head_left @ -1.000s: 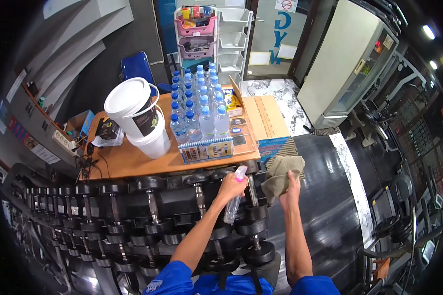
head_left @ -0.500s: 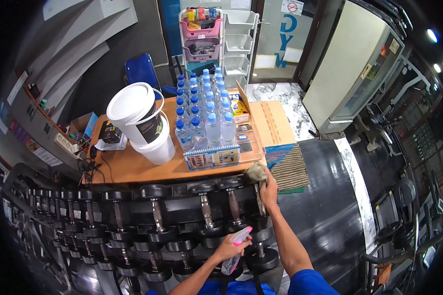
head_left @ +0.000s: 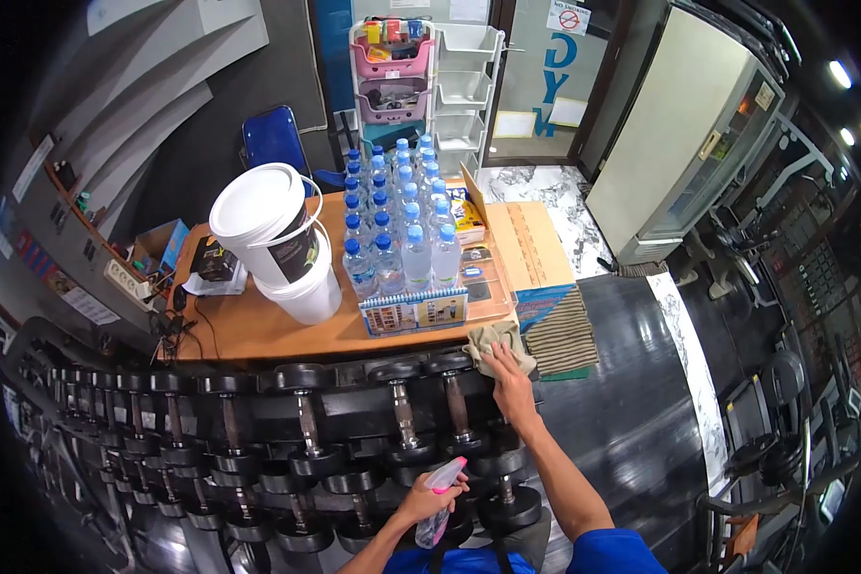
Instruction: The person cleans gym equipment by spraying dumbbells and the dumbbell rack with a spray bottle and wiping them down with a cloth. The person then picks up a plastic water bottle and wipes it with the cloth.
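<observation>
My left hand (head_left: 430,497) is wrapped round a clear spray bottle (head_left: 434,525) with a pink and translucent head, held tilted above the dumbbells. A beige cloth (head_left: 488,342) lies spread over the near right corner of the wooden table (head_left: 258,337). On top of it rests my right hand (head_left: 513,381), fingers stretched out and apart, pressing on the fabric. Just left of that hand is a black dumbbell (head_left: 457,407) with a metal handle, lying on the rack. A clear plastic tray (head_left: 488,287) stands behind the cloth.
Water bottles (head_left: 388,263) with blue caps stand in rows behind a desk calendar (head_left: 416,314). Two stacked white buckets (head_left: 306,295) are left of them. A cardboard box (head_left: 526,239) and a striped mat (head_left: 560,335) are at right. Several dumbbells (head_left: 308,421) fill the rack in front.
The cloth was bunched in my right hand at the table corner; it is now spread wider, with the fingers opened over it. My left hand and the spray bottle have shifted slightly left and down.
</observation>
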{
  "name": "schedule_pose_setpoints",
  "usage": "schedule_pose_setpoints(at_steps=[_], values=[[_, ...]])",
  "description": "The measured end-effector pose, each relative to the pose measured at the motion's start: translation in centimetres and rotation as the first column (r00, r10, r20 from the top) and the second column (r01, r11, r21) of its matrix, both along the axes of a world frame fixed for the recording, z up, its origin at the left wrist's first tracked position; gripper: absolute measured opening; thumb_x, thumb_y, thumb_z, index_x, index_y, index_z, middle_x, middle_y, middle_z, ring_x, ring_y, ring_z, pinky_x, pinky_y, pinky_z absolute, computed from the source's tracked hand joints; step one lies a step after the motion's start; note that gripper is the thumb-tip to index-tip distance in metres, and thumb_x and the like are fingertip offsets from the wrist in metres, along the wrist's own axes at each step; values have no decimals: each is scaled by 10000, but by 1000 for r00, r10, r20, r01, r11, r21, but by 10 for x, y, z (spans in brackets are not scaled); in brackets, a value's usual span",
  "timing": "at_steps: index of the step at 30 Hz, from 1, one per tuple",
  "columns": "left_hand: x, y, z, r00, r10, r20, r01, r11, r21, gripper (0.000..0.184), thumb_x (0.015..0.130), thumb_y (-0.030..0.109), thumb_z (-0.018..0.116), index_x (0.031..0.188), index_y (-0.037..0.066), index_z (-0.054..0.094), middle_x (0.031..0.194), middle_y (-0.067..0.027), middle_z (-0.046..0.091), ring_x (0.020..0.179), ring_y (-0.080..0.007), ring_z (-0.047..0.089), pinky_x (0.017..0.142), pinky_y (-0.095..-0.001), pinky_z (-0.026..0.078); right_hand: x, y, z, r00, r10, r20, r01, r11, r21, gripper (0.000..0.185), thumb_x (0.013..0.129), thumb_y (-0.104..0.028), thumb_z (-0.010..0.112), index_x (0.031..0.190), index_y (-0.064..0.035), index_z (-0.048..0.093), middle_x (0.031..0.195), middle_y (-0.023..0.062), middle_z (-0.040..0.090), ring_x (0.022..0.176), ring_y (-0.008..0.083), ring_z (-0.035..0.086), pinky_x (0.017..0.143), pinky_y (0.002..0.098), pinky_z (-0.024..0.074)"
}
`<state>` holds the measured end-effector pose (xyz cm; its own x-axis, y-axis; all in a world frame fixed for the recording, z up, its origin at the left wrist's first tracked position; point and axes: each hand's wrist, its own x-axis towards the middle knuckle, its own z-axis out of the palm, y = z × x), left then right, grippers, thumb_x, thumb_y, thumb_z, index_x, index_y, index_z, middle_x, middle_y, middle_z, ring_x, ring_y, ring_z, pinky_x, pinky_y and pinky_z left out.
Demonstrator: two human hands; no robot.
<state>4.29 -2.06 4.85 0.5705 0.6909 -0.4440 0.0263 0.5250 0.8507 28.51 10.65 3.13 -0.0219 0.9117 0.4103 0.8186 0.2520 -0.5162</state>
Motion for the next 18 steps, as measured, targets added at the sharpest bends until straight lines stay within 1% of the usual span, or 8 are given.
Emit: schedule_pose_setpoints(at_steps=[1,4,7,10,11,14,15,18], values=[[1,0,0,1000,6,12,-6,1000,2,238,876,20,616,1106,-39,599,917,-101,666,585,-115,604,515,-250,501,0,-6,0,1000,9,-28,-10,1000,-27,569,731,147,539,1242,-98,596,1351,162,537,1289,360,472,1058,429,418],[2,0,4,999,13,31,-13,1000,4,233,871,8,614,1099,-42,604,924,-111,680,581,-112,610,534,-250,508,6,-24,2,979,21,-204,-44,993,-110,584,734,168,469,1241,-90,598,1366,194,515,1309,353,454,1038,395,427],[2,0,7,999,2,40,-3,1000,19,264,873,11,615,1131,-38,595,933,-107,670,606,-112,613,527,-248,509,22,-34,1,891,-149,-430,-16,934,-357,550,752,173,422,1222,-53,597,1287,205,575,1235,316,543,1008,339,430],[1,-1,3,998,5,63,-8,999,35,319,873,11,617,1186,-35,577,943,-98,651,666,-116,622,510,-245,512,32,-31,-5,748,-235,-620,178,972,-154,497,789,162,387,1205,-21,587,1198,164,611,1137,242,581,970,307,431],[1,-3,4,998,21,58,-22,999,24,318,872,9,617,1184,-37,577,945,-99,651,674,-116,624,511,-245,515,35,-24,-13,631,-295,-717,281,949,-143,450,827,129,383,1210,-9,574,1166,116,603,1115,205,559,966,304,430],[3,-5,4,998,40,58,-41,999,16,309,872,8,617,1174,-43,578,943,-102,652,672,-116,624,511,-244,516,37,0,-2,465,-394,-793,488,861,-142,429,852,101,394,1228,-13,568,1177,117,601,1116,201,558,965,300,427],[3,-6,3,997,41,59,-42,999,18,305,872,8,617,1170,-45,578,940,-103,652,667,-116,623,510,-244,515,33,6,10,422,-395,-816,491,856,-161,434,848,86,410,1243,-12,563,1189,137,607,1134,219,558,972,308,422],[0,-6,-4,999,-33,34,32,999,39,290,871,5,617,1154,-47,581,929,-108,655,642,-118,619,506,-243,511,26,20,6,714,-361,-600,407,911,-64,449,824,83,426,1247,4,555,1212,181,614,1145,276,572,977,323,421]])
